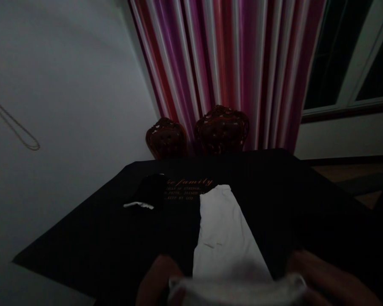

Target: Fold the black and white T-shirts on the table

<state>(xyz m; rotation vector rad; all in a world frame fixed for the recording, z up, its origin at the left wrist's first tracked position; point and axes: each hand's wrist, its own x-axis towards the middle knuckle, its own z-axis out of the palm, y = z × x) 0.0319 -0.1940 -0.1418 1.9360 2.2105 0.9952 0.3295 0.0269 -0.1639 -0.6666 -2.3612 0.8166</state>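
Left hand [159, 278] and right hand [328, 276] grip the near end of a white garment [221, 225] reaching toward the far edge of the black tablecloth [83, 242]; most lies flat, the raised end not yet down.

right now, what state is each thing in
black tablecloth, spread out
white cloth, far part flat, near edge raised
left hand, gripping that edge
right hand, gripping that edge
dark bundle, lying on the tablecloth
striped curtain, hanging in folds
chairs, upright
window, open or shut unclear
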